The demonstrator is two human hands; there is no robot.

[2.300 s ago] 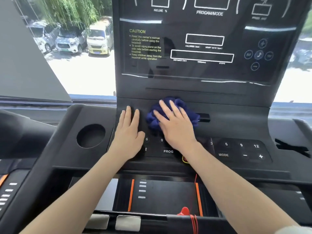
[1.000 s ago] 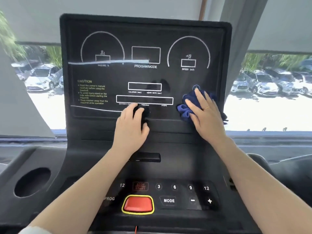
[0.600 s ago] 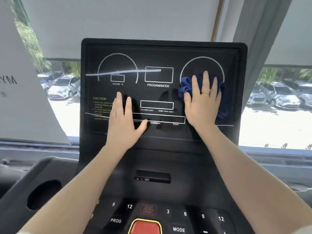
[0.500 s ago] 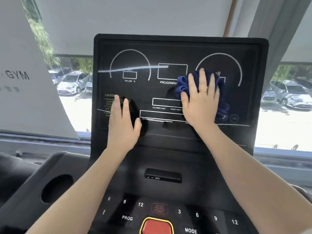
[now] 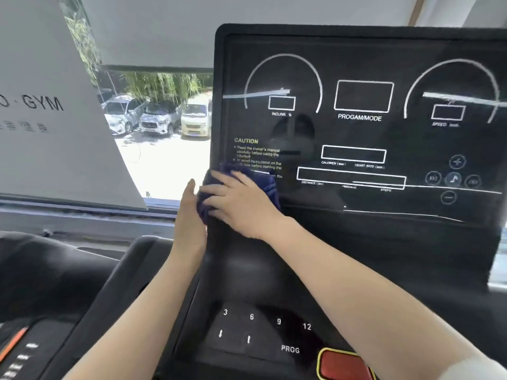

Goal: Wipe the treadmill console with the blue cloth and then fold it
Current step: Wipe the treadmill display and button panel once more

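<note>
The black treadmill console (image 5: 356, 133) stands upright in front of me, its display panel printed with white outlines and a yellow CAUTION text. My right hand (image 5: 241, 204) presses a bunched dark blue cloth (image 5: 267, 185) against the panel's lower left corner, over the caution text. Most of the cloth is hidden under that hand. My left hand (image 5: 189, 220) is held edge-on along the console's left side, fingers straight, touching the cloth's left end.
Below the panel sits a keypad with numbers, PROG (image 5: 290, 349) and a red stop button (image 5: 343, 364). A window (image 5: 162, 138) at the left shows parked cars, beside a white blind marked GYM (image 5: 41, 102). Another treadmill's frame (image 5: 33, 270) lies lower left.
My right hand has swept the cloth from the panel's upper right down to its lower left corner. My left hand left the panel face and went to the console's left edge. The view shifted left.
</note>
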